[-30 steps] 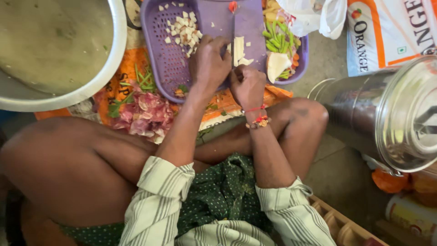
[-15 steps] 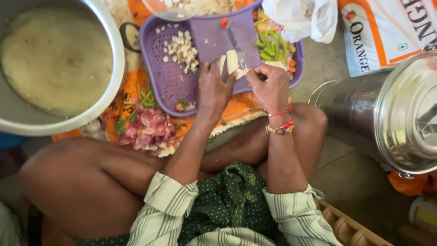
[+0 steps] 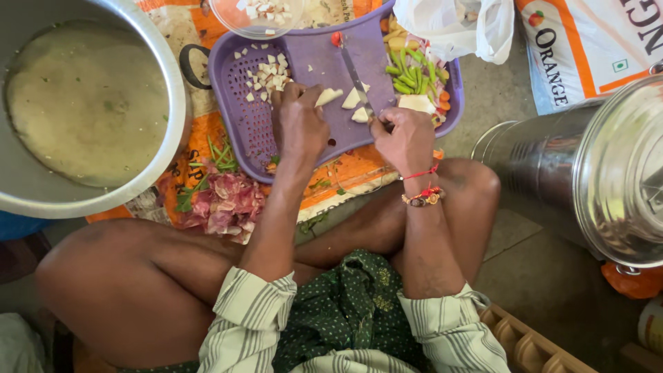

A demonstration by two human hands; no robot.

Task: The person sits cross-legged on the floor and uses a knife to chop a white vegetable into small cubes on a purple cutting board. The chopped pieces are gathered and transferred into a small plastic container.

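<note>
My right hand [image 3: 407,138] grips a knife [image 3: 353,72] whose blade lies across a purple chopping tray [image 3: 242,131]. My left hand [image 3: 300,124] pinches a pale white vegetable wedge [image 3: 329,97] at the tray's middle. Two more white pieces [image 3: 358,105] lie by the blade. A heap of small white diced bits [image 3: 268,74] sits at the tray's far left. Green beans and orange pieces [image 3: 414,72] fill the tray's right part.
A big steel pot of pale liquid [image 3: 83,103] stands at left. Purple onion peels [image 3: 224,200] lie on an orange sack under the tray. A steel canister [image 3: 608,166] is at right, a clear bowl [image 3: 259,14] and white plastic bag [image 3: 456,24] beyond the tray.
The camera view has shifted so the tray sits lower in frame. My left hand now holds a cut white wedge apart from the other pieces; the knife lies further along the tray.
</note>
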